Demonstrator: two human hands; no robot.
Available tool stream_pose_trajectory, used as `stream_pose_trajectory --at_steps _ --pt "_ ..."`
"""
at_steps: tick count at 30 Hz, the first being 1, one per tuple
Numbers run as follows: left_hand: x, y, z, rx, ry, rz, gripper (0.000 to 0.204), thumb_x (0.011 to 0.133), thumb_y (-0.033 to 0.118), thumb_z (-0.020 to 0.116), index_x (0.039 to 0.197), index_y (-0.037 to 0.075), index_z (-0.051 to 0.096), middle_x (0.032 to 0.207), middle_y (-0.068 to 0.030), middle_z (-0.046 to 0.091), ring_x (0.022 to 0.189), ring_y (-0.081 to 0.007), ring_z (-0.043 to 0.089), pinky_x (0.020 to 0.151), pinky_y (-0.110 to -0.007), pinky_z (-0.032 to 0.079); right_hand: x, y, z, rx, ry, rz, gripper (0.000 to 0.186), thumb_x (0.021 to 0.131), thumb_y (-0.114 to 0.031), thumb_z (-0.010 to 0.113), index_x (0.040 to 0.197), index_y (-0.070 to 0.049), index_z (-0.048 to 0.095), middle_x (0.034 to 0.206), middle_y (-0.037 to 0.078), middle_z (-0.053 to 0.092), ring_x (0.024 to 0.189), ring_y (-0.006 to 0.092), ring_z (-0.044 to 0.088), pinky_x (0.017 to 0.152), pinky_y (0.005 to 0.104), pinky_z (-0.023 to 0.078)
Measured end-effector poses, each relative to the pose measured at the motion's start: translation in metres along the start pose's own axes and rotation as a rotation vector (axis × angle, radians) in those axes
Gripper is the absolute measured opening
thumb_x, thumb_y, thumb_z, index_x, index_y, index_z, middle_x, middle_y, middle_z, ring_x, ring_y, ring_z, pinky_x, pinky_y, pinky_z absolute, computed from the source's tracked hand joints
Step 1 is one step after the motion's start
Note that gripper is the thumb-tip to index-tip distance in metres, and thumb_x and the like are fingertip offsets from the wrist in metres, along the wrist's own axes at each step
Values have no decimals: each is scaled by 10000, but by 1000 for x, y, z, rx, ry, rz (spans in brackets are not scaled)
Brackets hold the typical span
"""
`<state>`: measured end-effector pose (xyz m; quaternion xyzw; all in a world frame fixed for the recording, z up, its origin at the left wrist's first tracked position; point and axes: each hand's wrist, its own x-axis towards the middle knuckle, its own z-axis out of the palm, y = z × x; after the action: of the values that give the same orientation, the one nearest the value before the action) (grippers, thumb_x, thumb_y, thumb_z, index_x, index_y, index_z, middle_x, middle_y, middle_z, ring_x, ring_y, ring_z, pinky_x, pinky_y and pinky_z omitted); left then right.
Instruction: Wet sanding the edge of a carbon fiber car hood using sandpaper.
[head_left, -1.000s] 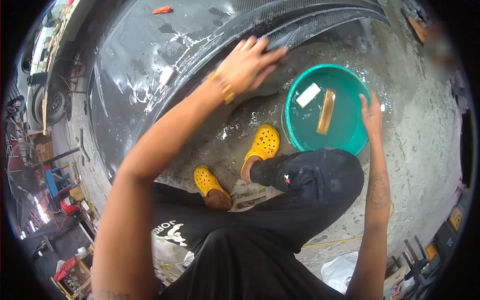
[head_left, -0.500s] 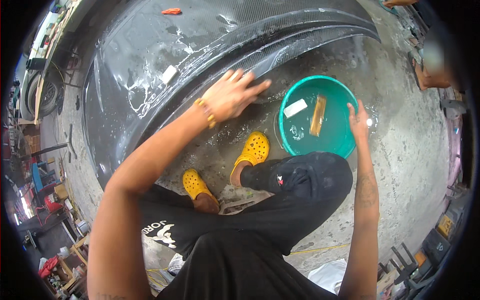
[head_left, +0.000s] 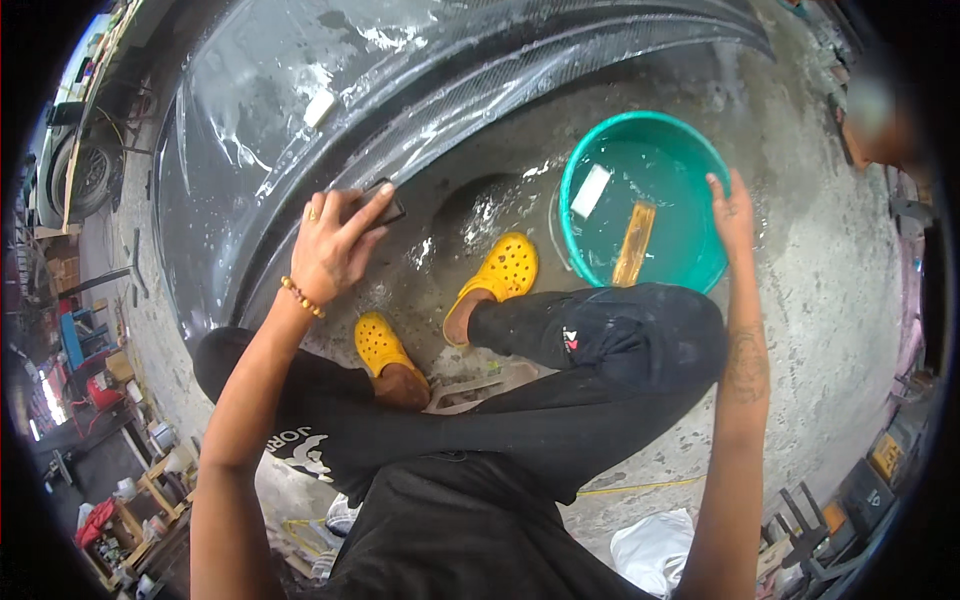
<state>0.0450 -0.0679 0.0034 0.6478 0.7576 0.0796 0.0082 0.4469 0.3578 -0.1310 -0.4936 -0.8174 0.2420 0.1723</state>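
Note:
My left hand (head_left: 335, 240) is closed on a dark rectangular block (head_left: 390, 210) beside the lower edge of a wet, glossy carbon-fiber-patterned curved panel (head_left: 225, 200). A white block (head_left: 320, 106) lies on that panel. On the right, my right hand (head_left: 730, 215) grips the rim of a teal bucket (head_left: 680, 265) of cloudy water, its thumb over the edge. Inside the bucket are a white block (head_left: 590, 188) and a wooden block (head_left: 634, 240).
My feet in yellow clogs (head_left: 505, 265) stand on wet concrete (head_left: 800, 350). Another person (head_left: 865, 145) is at the upper right. At far left are a car wheel (head_left: 85, 175) and cluttered tools. A white cloth (head_left: 650, 550) lies at bottom right.
My left hand has moved down and left along the panel, and a dark block now shows in its fingers. My right hand stays on the bucket rim.

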Motion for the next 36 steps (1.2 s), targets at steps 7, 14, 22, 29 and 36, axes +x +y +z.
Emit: stream_pose_trajectory --at_steps 7,14,22,29,36 --pt "5 4 0 14 30 -4 666 868 128 781 1503 227 608 1151 -143 613 996 -326 577 907 -425 475 4 5 -9 -34 -12 -45 375 1048 -388 629 1214 -51 633 939 236 696 835 376 663 809 459 522" --pt "3 7 -6 22 28 -19 639 842 68 779 1461 144 640 1164 -161 624 1004 -324 579 932 -424 479 10 7 -4 95 -92 -3 397 1053 -385 617 1230 -30 635 1041 228 730 934 381 689 875 444 524" --pt "10 14 9 -14 100 -41 615 884 145 771 1478 200 620 1136 -138 605 986 -317 568 899 -429 473 22 16 -11 -47 -119 -10 496 1049 -392 607 1363 -8 613 1226 266 715 1148 424 684 975 466 519" --pt "19 10 35 -88 206 -19 508 936 172 718 1435 156 622 1104 -157 552 981 -341 556 882 -428 476 41 66 -5 -446 -76 -39 666 1009 -524 641 1435 -18 562 1258 320 684 1218 463 646 1042 496 505" --pt "-19 -30 -50 -414 135 -170 484 998 156 686 1465 80 581 1108 -194 533 999 -356 584 905 -454 502 43 -33 -36 -151 -448 -27 540 970 -519 708 1227 -43 713 1051 170 770 1014 292 747 875 402 590"
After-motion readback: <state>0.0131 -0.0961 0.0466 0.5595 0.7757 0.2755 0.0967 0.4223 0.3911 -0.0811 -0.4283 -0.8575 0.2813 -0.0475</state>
